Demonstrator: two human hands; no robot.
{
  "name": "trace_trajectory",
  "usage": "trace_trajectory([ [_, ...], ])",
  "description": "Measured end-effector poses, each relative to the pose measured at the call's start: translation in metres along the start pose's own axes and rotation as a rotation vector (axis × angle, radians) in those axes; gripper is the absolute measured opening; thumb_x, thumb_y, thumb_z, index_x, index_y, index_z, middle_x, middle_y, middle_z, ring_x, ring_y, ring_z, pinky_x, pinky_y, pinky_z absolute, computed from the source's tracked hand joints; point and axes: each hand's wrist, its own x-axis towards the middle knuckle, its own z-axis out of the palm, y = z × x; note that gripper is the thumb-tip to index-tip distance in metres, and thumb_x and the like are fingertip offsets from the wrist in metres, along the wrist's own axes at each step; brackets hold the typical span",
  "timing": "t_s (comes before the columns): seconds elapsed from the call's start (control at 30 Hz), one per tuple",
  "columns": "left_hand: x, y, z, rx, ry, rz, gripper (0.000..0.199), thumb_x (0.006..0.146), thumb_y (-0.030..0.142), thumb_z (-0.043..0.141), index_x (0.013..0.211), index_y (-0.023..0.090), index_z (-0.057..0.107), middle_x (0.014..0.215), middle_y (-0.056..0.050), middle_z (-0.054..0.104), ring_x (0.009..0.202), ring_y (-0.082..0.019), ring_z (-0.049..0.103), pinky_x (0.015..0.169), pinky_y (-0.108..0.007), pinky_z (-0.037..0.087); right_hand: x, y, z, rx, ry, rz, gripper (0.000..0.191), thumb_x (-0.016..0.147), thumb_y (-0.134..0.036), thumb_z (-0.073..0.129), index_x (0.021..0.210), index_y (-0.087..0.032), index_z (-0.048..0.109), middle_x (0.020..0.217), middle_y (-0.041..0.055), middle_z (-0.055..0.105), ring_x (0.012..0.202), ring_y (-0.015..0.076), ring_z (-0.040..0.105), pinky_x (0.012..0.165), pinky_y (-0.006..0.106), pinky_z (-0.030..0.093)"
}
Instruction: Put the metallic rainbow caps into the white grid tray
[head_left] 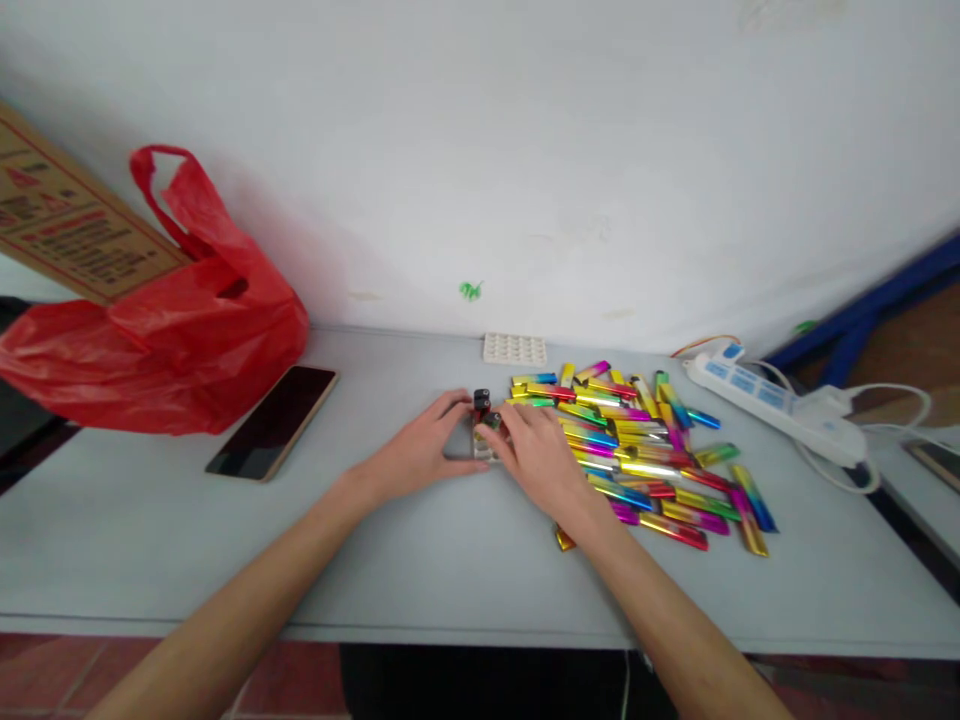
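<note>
A small light tray (482,452) with round slots lies between my hands, and a few black-topped lighters (481,400) stand upright in it. My left hand (420,447) is beside the tray's left side, thumb and fingers spread apart, with nothing between them. My right hand (536,452) bends over the tray from the right, its fingers closed round a lighter with a dark top (493,420). The lower part of that lighter is hidden. Right of my right hand lies a loose pile of shiny multicoloured lighters (637,440).
A second light slotted tray (515,349) rests against the wall. A phone (274,422) and a red plastic bag (217,330) with a cardboard box (82,215) are at the left. A white power strip (776,405) with cables lies at the right.
</note>
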Motion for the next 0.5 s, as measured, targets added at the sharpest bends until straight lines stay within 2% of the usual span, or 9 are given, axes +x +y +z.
trace_trajectory([
  [0.1,0.0,-0.003,0.001,0.014,0.012,0.003,0.063,0.089,0.066,0.077,0.13,0.02,0.06,0.154,-0.017,0.055,0.147,-0.034,0.056,0.128,-0.051,0.045,0.003,-0.009,0.001,-0.145,-0.048,0.027,0.035,0.113,-0.046,0.053,0.114,-0.015,0.07,0.11,0.0156,0.076,0.108,0.0325,0.071,0.099,0.046,0.047],
  [0.2,0.001,-0.009,0.002,0.031,0.032,0.014,0.064,0.09,0.068,0.074,0.131,0.02,0.061,0.153,-0.015,0.057,0.144,-0.035,0.058,0.126,-0.052,0.047,0.001,-0.004,-0.001,-0.095,-0.039,0.0,0.039,0.112,-0.051,0.053,0.114,-0.016,0.071,0.112,0.0137,0.075,0.11,0.0309,0.07,0.101,0.045,0.047],
  [0.33,0.002,-0.013,0.005,0.048,0.054,0.012,0.068,0.087,0.069,0.077,0.134,0.022,0.062,0.154,-0.014,0.057,0.14,-0.036,0.062,0.126,-0.055,0.049,-0.018,0.026,-0.023,0.106,0.086,-0.013,0.028,0.112,-0.045,0.057,0.115,-0.021,0.07,0.109,0.0079,0.075,0.104,0.0252,0.071,0.097,0.039,0.051],
  [0.5,0.003,-0.015,0.005,0.058,0.044,-0.022,0.07,0.083,0.073,0.077,0.13,0.023,0.065,0.156,-0.017,0.057,0.14,-0.039,0.062,0.125,-0.058,0.049,-0.081,0.082,-0.076,0.108,0.202,0.059,0.014,0.11,-0.029,0.058,0.109,-0.024,0.071,0.104,0.0065,0.075,0.099,0.0243,0.071,0.091,0.037,0.055],
])
